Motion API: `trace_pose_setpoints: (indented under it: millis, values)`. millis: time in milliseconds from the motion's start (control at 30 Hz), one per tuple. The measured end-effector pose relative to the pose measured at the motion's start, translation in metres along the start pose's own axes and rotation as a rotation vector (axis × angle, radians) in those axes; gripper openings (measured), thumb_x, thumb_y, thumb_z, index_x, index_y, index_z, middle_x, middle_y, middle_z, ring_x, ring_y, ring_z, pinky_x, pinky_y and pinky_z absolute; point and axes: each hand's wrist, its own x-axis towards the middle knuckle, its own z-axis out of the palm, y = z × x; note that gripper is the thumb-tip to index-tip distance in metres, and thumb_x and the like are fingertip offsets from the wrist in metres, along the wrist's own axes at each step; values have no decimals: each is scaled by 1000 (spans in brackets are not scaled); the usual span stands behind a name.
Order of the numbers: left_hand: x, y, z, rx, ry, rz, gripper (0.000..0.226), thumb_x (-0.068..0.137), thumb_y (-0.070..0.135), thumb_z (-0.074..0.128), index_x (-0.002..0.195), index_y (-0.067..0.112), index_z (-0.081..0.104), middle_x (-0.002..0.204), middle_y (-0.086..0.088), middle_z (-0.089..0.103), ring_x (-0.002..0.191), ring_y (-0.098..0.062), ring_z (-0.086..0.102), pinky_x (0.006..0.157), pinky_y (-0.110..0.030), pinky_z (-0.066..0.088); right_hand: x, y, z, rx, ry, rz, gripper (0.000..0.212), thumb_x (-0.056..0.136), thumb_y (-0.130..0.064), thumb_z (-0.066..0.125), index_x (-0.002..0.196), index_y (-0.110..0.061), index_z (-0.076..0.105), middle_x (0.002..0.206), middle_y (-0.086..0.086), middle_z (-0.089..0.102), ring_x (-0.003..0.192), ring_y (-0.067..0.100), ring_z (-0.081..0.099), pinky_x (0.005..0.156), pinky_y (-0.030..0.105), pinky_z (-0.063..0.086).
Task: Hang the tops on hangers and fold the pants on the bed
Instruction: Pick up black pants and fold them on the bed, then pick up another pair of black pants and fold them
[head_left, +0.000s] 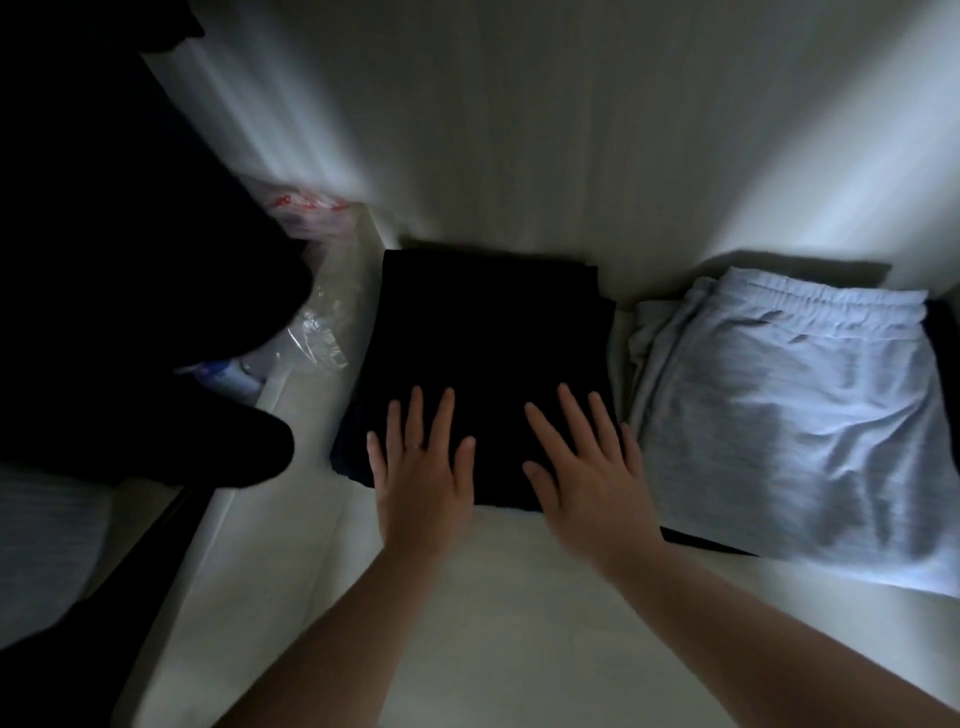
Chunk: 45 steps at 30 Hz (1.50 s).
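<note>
Both hands down flat on the folded black pants (483, 332), which sit mid-way along the white surface (493, 597), their far edge hard up against the white wall (519, 130) at the back. The left hand (423, 467) presses the near-left part of the bundle, fingers straight and spread, palm hanging over the near edge of the cloth. The right hand (592, 467) is alongside it, also flat and splayed, gripping nothing, on the near-right corner. Just right of that, a narrow strip of bare surface, then the folded grey pants (779, 415), waistband towards the wall, lying over a dark garment (696, 540) that peeks out at their near edge. Along the left edge of the surface it is crowded: a crinkled clear plastic bag (322, 322) and a mass of dark clothing (130, 312). Open room lies towards the near edge, under the forearms.
</note>
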Motion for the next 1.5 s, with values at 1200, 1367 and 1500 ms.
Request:
trace_pose_setpoints:
  millis: [1200, 1367, 1500]
  values:
    - [-301, 60, -137, -140, -471, -117, 69, 99, 65, 22, 158, 37, 1, 168, 1, -6, 153, -29, -10, 123, -54, 2, -298, -3, -128, -175, -422, 133, 63, 101, -61, 18, 156, -44, -6, 167, -9, -10, 153, 24, -12, 122, 54, -3]
    - [-366, 80, -159, -261, -311, -228, 66, 100, 62, 29, 159, 37, 10, 168, 2, 3, 154, -27, -3, 123, -50, 8, -332, -5, -155, -104, -397, -15, 62, 101, -60, 18, 155, -45, -8, 166, -10, -13, 153, 21, -17, 121, 52, -6]
    - [-425, 93, -167, -412, -234, -316, 65, 100, 60, 31, 158, 39, 12, 167, 10, 4, 154, -18, -6, 124, -46, 10, -364, -5, -170, -49, -403, -134, 65, 95, -67, 10, 154, -48, -8, 166, -14, -13, 152, 18, -17, 122, 51, -5]
